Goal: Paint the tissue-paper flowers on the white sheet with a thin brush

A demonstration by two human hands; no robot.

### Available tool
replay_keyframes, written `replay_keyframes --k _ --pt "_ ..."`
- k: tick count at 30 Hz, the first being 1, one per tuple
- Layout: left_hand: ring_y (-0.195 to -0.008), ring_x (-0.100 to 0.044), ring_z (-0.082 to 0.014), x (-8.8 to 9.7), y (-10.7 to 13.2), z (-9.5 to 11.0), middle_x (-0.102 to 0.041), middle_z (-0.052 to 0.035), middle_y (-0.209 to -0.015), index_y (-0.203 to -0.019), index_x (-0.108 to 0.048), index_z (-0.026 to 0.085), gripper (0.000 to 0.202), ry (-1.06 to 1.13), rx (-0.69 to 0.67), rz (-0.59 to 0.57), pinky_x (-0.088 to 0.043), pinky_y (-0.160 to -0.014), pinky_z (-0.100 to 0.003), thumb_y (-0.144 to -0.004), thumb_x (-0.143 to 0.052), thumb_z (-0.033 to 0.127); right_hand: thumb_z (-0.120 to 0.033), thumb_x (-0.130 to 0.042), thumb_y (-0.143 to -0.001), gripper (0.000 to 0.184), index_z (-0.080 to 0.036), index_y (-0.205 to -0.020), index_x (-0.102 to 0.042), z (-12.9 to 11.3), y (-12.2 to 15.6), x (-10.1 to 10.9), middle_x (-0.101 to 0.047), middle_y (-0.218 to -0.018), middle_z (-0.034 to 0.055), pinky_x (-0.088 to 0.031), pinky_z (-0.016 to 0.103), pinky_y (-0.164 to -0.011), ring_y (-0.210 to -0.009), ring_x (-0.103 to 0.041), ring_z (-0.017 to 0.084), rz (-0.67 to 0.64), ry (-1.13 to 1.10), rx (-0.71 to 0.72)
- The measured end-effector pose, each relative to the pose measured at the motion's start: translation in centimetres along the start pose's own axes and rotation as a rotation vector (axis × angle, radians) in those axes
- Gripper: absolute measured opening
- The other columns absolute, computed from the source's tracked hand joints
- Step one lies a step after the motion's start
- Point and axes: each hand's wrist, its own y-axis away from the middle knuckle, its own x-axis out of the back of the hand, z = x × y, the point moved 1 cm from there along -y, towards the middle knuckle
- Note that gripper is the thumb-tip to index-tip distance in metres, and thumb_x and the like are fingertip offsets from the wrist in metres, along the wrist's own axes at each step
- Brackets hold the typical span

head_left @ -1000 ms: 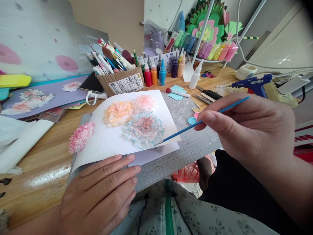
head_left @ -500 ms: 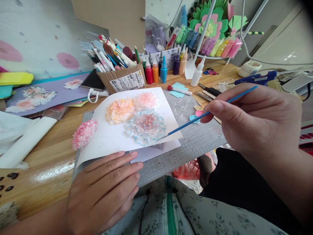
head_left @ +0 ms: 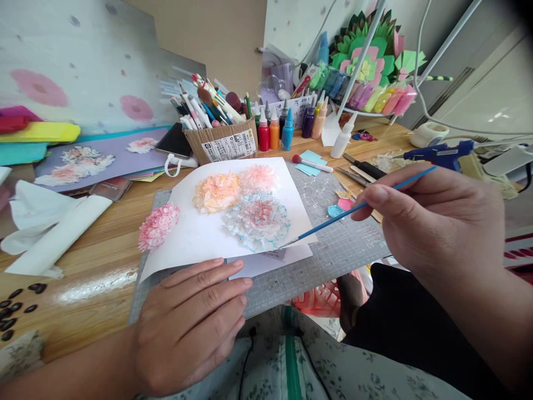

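Note:
Between the thumb and fingers of my right hand (head_left: 437,222) is a thin blue paintbrush (head_left: 333,222). Its tip points down at the white paper's near edge, just below a ruffled paper flower with blue edges (head_left: 259,220); whether it touches the sheet I cannot tell. Two more ruffled flowers, one orange (head_left: 217,191) and one pale pink (head_left: 259,178), lie on the white paper (head_left: 183,239). A deeper pink flower (head_left: 158,226) is at the sheet's left edge. My left hand (head_left: 191,328) lies flat, fingers stretched out, at the near edge of the paper and the grey cutting mat (head_left: 266,289).
Behind the paper stand a cardboard box of pens and brushes (head_left: 229,144) and several paint bottles (head_left: 287,130). A white bottle (head_left: 343,138), a makeup brush (head_left: 312,163) and a blue glue gun (head_left: 443,153) lie to the right. Black pebble-like pieces (head_left: 16,306) lie at left.
The view has shifted, so the desk appears farther right and slightly lower. The brush remains in my right hand, its tip still near the paper's edge; my left hand stays flat.

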Motion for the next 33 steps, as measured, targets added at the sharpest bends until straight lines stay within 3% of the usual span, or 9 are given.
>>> replay_keyframes --k 4,9,15,19,24,31,33 --pt "-0.114 -0.062 -0.0204 -0.3 0.0 0.2 -0.075 -0.004 -0.104 -0.093 -0.07 0.015 0.014 0.001 0.015 0.022 -0.047 -0.106 -0.038 -0.084 -0.06 0.01 -0.032 -0.075 -0.079 0.011 -0.023 -0.076 -0.068 0.2 0.0 0.0 -0.067 -0.064 -0.0016 -0.046 0.028 -0.053 -0.056 -0.063 0.015 -0.041 -0.016 -0.001" --pt "-0.114 -0.062 -0.0206 -0.3 0.0 0.0 -0.075 -0.0032 -0.105 -0.093 -0.07 0.016 0.015 0.003 0.023 0.04 -0.047 -0.106 -0.038 -0.085 -0.059 0.011 -0.033 -0.076 -0.078 0.014 -0.02 -0.077 -0.069 0.2 -0.3 0.5 -0.067 -0.065 0.0013 -0.043 0.028 -0.056 -0.056 -0.061 0.014 0.016 0.017 0.003" --pt "-0.118 -0.06 -0.0207 0.0 0.0 -0.4 -0.073 -0.0027 -0.11 -0.097 -0.07 0.017 0.018 -0.045 -0.086 -0.067 -0.042 -0.111 -0.036 -0.081 -0.064 0.012 -0.034 -0.075 -0.079 0.016 -0.02 -0.076 -0.068 0.6 -0.2 0.3 -0.066 -0.063 0.0001 -0.045 0.026 -0.058 -0.057 -0.062 0.013 -0.014 -0.004 -0.014" --pt "-0.118 -0.06 -0.0193 0.1 0.0 -0.3 -0.074 -0.0015 -0.108 -0.094 -0.071 0.018 0.016 -0.018 -0.007 -0.002 -0.042 -0.111 -0.036 -0.083 -0.061 0.012 -0.036 -0.075 -0.079 0.018 -0.02 -0.076 -0.068 0.6 -0.1 0.4 -0.066 -0.063 -0.0002 -0.045 0.026 -0.057 -0.056 -0.061 0.013 -0.014 0.003 -0.024" --pt "-0.117 -0.061 -0.0195 0.3 -0.1 -0.6 -0.073 -0.0004 -0.11 -0.098 -0.07 0.019 0.019 -0.076 -0.1 -0.07 -0.043 -0.111 -0.035 -0.08 -0.064 0.014 -0.035 -0.074 -0.08 0.017 -0.019 -0.076 -0.067 0.6 -0.3 0.4 -0.066 -0.064 0.0003 -0.045 0.027 -0.057 -0.056 -0.061 0.013 0.008 0.012 -0.023" --pt "-0.12 -0.059 -0.0192 0.5 0.0 -0.7 -0.073 -0.0004 -0.11 -0.097 -0.071 0.018 0.019 -0.061 -0.071 -0.043 -0.042 -0.112 -0.034 -0.081 -0.062 0.013 -0.035 -0.075 -0.079 0.016 -0.02 -0.076 -0.069 0.0 -0.1 0.4 -0.068 -0.066 0.0015 -0.045 0.026 -0.056 -0.057 -0.061 0.013 -0.052 0.036 -0.024" --pt "-0.121 -0.058 -0.0192 0.5 0.2 -0.5 -0.073 -0.0008 -0.111 -0.098 -0.071 0.018 0.02 -0.054 -0.092 -0.052 -0.041 -0.113 -0.034 -0.081 -0.062 0.013 -0.033 -0.075 -0.078 0.015 -0.02 -0.075 -0.07 -0.1 -0.4 1.2 -0.068 -0.068 0.0031 -0.046 0.028 -0.056 -0.059 -0.062 0.015 0.003 0.026 -0.003"
